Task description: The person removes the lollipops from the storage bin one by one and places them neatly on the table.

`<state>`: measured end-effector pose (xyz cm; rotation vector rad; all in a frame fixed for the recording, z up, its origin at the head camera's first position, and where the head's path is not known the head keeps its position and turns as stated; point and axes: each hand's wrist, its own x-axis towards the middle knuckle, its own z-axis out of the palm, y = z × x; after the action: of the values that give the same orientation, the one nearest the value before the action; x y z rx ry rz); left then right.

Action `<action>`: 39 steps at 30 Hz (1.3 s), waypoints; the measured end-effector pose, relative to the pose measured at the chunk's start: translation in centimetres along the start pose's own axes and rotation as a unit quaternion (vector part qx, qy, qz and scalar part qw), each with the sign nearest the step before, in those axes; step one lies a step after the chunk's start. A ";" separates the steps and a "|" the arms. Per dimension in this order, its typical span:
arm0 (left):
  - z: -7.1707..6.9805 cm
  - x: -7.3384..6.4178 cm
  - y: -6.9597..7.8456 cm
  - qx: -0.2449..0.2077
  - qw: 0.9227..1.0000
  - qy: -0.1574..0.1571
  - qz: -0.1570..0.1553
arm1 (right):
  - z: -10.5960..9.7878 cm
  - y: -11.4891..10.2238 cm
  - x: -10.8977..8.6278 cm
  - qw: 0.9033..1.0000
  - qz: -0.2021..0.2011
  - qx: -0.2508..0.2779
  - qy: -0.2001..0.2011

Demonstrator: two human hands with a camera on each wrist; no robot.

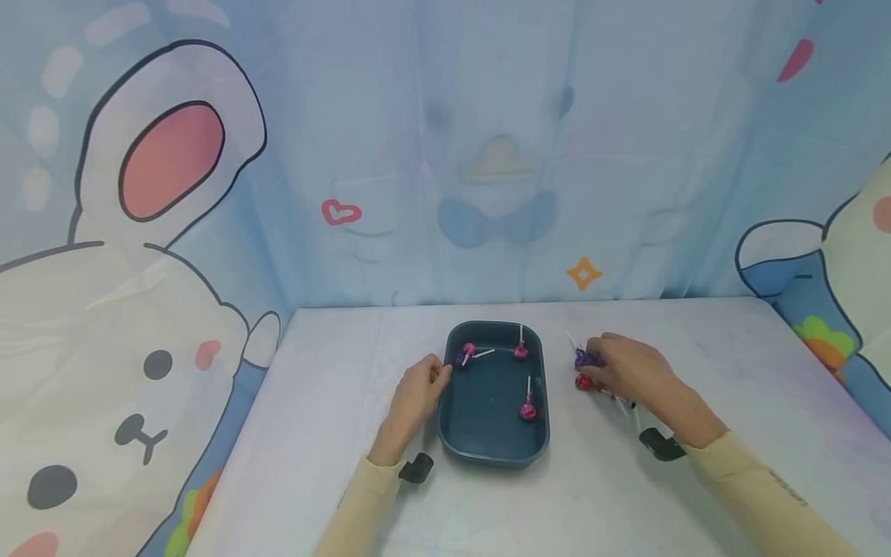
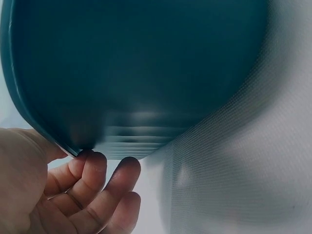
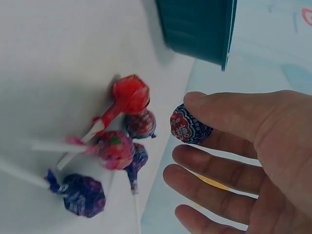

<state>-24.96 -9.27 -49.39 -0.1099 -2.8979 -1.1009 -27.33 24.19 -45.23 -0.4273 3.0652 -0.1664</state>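
My left hand (image 1: 415,391) pinches the left rim of a dark teal plastic container (image 1: 483,418), thumb and fingertips at its edge in the left wrist view. To the right of the container, my right hand (image 1: 635,370) pinches a lollipop (image 3: 184,127) in a dark blue and red wrapper by its ball, between thumb and index finger. Its stick is hidden in the right wrist view. Beside that hand lie several wrapped lollipops, among them a red one (image 3: 131,95), a pink one (image 3: 117,150) and a dark blue one (image 3: 84,196).
Inside the container lie several lollipops, including a pink one (image 1: 520,351) near the far right corner and another pink one (image 1: 528,411) by the right wall. A white table (image 1: 334,371) carries everything. Behind it hangs a light blue curtain (image 1: 487,255) with cartoon prints.
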 end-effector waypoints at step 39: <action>0.1 0.1 -0.3 -0.013 1.000 -0.002 -0.001 | 1.7 5.7 1.0 0.993 0.043 0.023 -0.107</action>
<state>-25.12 -9.45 -49.67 -0.1088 -2.8887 -1.1405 -29.70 29.19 -47.57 -0.2889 2.8570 -0.1752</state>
